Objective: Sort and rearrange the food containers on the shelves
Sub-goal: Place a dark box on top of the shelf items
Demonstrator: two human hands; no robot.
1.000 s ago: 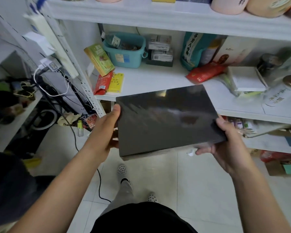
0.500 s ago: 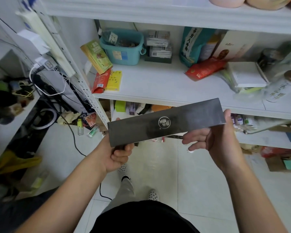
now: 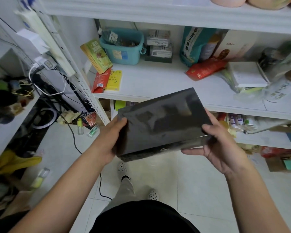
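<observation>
At frame centre, the left hand and right hand each grip an end of a flat, glossy black rectangular box, tilted.

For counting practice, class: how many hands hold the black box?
2: the left hand grips the black box at its left end, the right hand at its right end.
</observation>
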